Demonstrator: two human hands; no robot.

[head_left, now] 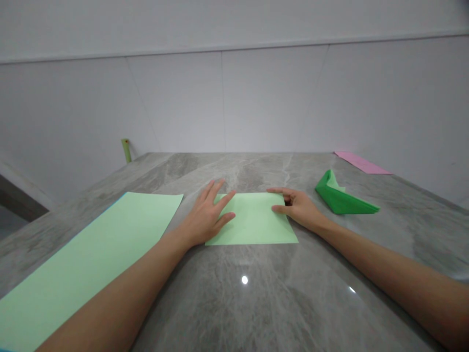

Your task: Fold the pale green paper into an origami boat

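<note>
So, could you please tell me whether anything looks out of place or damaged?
Only the yellowish strip looks odd, jutting up near the far left corner of the table, its purpose unclear. The small sheet shows no visible damage.

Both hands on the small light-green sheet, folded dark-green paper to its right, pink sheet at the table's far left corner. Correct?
Not quite: the pink sheet is at the far right corner, as the head view shows. The rest holds: both hands on the small sheet, folded paper to its right.
</note>
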